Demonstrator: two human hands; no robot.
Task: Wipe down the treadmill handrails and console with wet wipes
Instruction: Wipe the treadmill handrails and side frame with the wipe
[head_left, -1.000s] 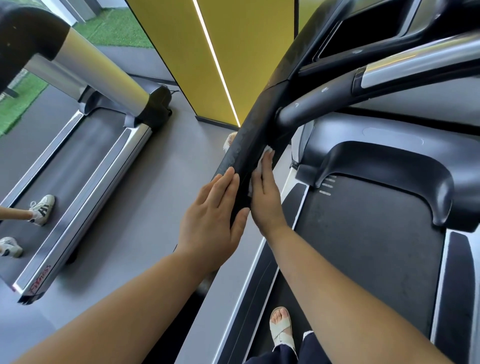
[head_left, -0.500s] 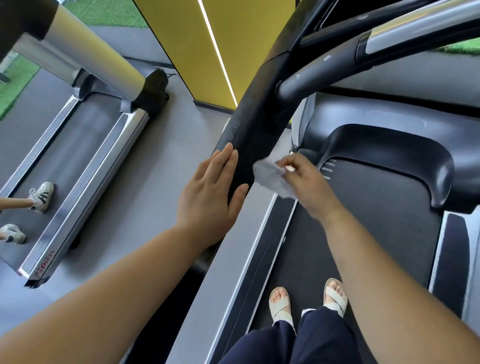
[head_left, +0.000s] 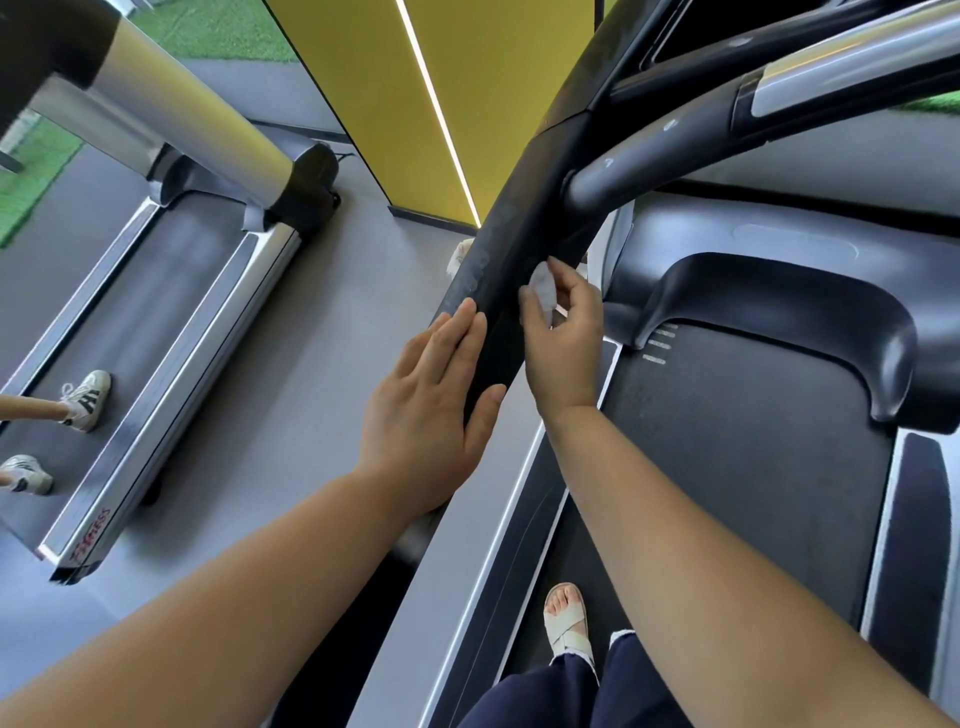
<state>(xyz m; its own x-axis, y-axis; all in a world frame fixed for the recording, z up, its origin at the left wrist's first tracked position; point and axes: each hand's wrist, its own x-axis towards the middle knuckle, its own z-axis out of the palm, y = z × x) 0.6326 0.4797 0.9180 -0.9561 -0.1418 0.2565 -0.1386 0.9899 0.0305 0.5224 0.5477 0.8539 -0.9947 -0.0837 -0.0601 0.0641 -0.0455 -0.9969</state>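
Observation:
The treadmill's black left handrail (head_left: 524, 223) slants from the console at top right down to the middle of the view. My left hand (head_left: 431, 405) lies flat against the rail's outer side, fingers straight and thumb wrapped toward its inner face. Just right of the rail, my right hand (head_left: 563, 338) pinches a crumpled white wet wipe (head_left: 541, 288) between thumb and fingertips and holds it against the rail's inner side. A grey crossbar (head_left: 675, 140) with a silver grip branches off the rail toward the upper right. Only a corner of the console shows at the top edge.
The black belt (head_left: 743, 457) and motor hood (head_left: 779, 301) lie below on the right, with my sandalled foot (head_left: 566, 618) on the belt. A second treadmill (head_left: 156, 332) stands at left with another person's sneakers on it. A yellow pillar (head_left: 431, 104) rises behind.
A second ago my right hand pressed the wipe flat on the rail. It then pulled away to the right with the wipe, and has now brought it back against the rail.

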